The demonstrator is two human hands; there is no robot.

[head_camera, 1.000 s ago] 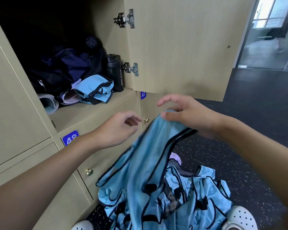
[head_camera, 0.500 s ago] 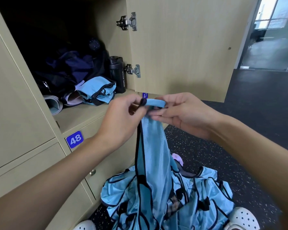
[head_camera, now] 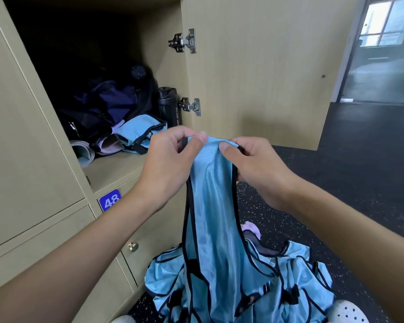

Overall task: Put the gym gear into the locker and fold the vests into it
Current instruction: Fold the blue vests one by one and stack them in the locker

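Parted left hand (head_camera: 166, 169), right hand (head_camera: 254, 170) — vest (head_camera: 212, 206) pinched between.

Dark speckled floor (head_camera: 350, 164) runs to a glass partition (head_camera: 380, 78) under a daylit window (head_camera: 387, 26).

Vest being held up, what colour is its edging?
Black, bordering the light blue vest; head view shows it.
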